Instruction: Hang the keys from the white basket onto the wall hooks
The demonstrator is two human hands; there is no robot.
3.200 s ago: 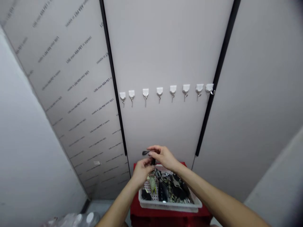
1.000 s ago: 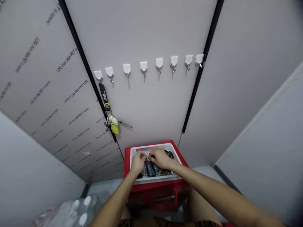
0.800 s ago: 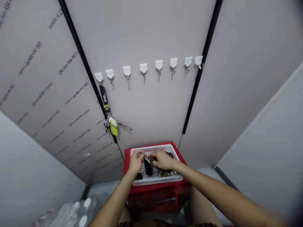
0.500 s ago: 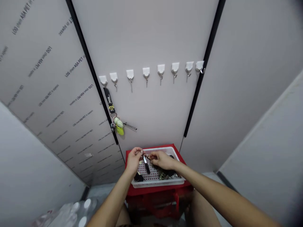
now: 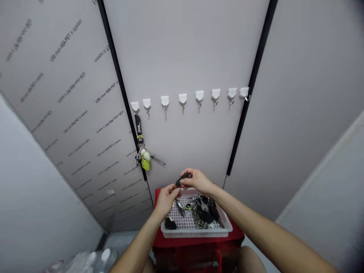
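Note:
Above the white perforated basket [image 5: 196, 234], both hands are closed on a short black strap [image 5: 182, 179]. My right hand [image 5: 196, 181] pinches its upper end. My left hand [image 5: 168, 198] grips the lower end, its fingertips partly covering it. Just below the left fingers is a shiny metal piece [image 5: 180, 207], perhaps keys; whether it hangs from the strap I cannot tell. In the basket's right half lies a pile of dark and metal keychains [image 5: 204, 210]. A small black item [image 5: 170, 223] sits in its near left corner.
Several white adhesive hooks [image 5: 182, 98] run in a row across the wall panel. From the leftmost hangs a black strap keychain [image 5: 139, 129] with a yellow-green charm [image 5: 145, 164]. The basket rests on a red stool-like support [image 5: 170, 242]. Clear bottles with white caps [image 5: 106, 254] stand at lower left.
My hands have lifted out of the basket toward the wall, and the black strap now shows between them. The right hand has moved up, uncovering the keychain pile. The camera view has shifted.

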